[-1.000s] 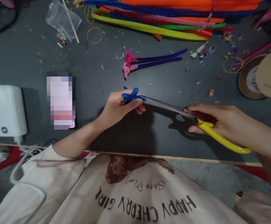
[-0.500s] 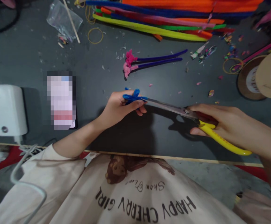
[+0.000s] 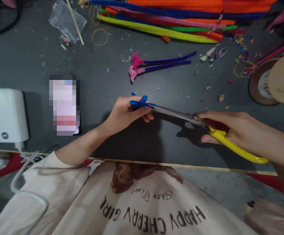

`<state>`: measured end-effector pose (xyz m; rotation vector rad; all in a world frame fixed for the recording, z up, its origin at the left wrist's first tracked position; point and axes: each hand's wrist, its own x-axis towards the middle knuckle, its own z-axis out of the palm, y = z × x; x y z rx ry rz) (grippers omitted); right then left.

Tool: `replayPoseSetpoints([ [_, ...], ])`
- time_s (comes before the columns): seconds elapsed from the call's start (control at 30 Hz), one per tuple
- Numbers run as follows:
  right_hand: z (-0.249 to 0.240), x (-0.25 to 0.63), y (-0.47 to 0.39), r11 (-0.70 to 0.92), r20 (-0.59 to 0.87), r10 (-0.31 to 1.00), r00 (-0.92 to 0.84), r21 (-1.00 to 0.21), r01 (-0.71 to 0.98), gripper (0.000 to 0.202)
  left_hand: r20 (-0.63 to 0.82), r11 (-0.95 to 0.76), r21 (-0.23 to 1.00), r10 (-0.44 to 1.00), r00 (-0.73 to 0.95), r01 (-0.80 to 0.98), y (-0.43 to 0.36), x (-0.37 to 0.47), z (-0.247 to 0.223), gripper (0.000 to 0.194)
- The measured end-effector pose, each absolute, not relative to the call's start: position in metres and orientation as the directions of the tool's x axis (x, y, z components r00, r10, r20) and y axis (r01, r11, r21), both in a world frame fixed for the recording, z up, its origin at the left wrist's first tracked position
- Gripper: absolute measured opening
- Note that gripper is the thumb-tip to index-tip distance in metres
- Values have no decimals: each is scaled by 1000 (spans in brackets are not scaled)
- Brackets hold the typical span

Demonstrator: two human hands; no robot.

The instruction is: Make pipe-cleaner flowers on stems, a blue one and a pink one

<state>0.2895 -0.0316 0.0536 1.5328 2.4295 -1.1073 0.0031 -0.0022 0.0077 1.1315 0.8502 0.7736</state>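
Note:
My left hand (image 3: 132, 111) pinches a blue pipe cleaner shape (image 3: 143, 100) with several loops, over the dark table (image 3: 95, 75). From the right, my right hand (image 3: 235, 130) is wrapped round the yellow handle of the scissors (image 3: 178, 114). Their blade tips touch or nearly touch the blue piece beside my left thumb; whether the blades are fully closed is hard to tell. Beyond my hands lie two dark blue stems, one with a bright pink flower head (image 3: 137, 59) and one with a light pink flower head (image 3: 133, 73).
Coloured pipe cleaners (image 3: 161, 29) lie along the far edge. At left are a phone (image 3: 65, 104) and a white power bank (image 3: 8, 116) with a cable. Ribbon spools (image 3: 280, 76) sit at right. A plastic bag (image 3: 66, 21) and scraps lie farther back.
The scissors and my right hand have shifted slightly right and their blades look closer together. The blue piece has tilted and moved a little right and down in my left hand.

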Motion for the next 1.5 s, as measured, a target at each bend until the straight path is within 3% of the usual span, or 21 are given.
replayPoseSetpoints([
  [0.1, 55, 290, -32, 278, -393, 753, -527, -536, 797, 66, -167, 244, 964, 866, 471, -108, -2, 3, 7, 29],
  [0.33, 56, 283, -31, 237, -402, 778, -483, -524, 818, 82, -161, 221, 972, 872, 462, -79, -1, 2, 7, 32],
  [0.87, 53, 288, -35, 328, -336, 792, -510, -471, 819, 76, -166, 210, 977, 874, 457, -46, -3, 3, 7, 35],
  [1.23, 51, 288, -36, 276, -380, 787, -487, -489, 827, 81, -154, 230, 967, 868, 473, -106, -3, 1, 4, 24],
  [1.5, 55, 289, -33, 246, -415, 779, -470, -488, 838, 82, -178, 241, 968, 861, 477, -74, -2, 3, 7, 31],
])
